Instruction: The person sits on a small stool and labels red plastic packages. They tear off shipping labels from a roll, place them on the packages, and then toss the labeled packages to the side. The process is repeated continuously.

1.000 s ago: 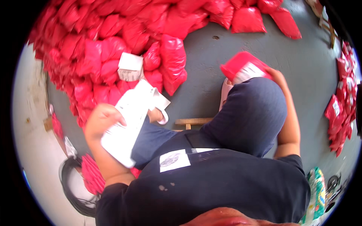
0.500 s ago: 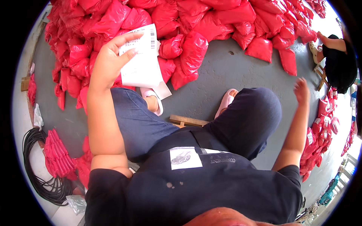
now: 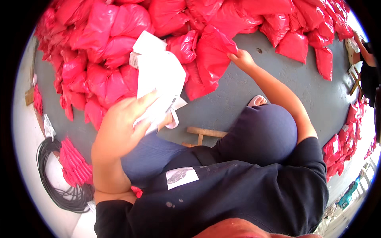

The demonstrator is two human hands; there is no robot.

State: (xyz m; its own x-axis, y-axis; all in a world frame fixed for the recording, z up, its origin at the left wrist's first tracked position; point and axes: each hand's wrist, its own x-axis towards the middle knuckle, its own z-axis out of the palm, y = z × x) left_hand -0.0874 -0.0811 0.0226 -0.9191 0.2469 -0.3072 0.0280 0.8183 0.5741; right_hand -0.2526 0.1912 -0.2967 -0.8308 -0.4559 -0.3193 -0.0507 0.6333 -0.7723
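Note:
Between the fingers and thumb of my left hand (image 3: 129,119) are white label sheets (image 3: 160,75), held up over my left knee. The sheets bend and fan out at the top. My right hand (image 3: 242,60) reaches forward and pinches the upper right corner of a red plastic bag (image 3: 214,51). That bag is filled and shiny, and leans at the near edge of a large heap of similar red bags (image 3: 131,20). Part of the heap is hidden behind the sheets.
A wooden stool (image 3: 206,131) shows between my legs. At the left lie a coil of black cable (image 3: 47,174) and a stack of folded red bags (image 3: 74,162). More red bags (image 3: 337,148) line the right side. Another person (image 3: 367,59) is at the far right.
My right hand has swung forward from the right side and taken hold of a red bag's corner. My left hand has drawn back nearer with the sheets, which now bend differently.

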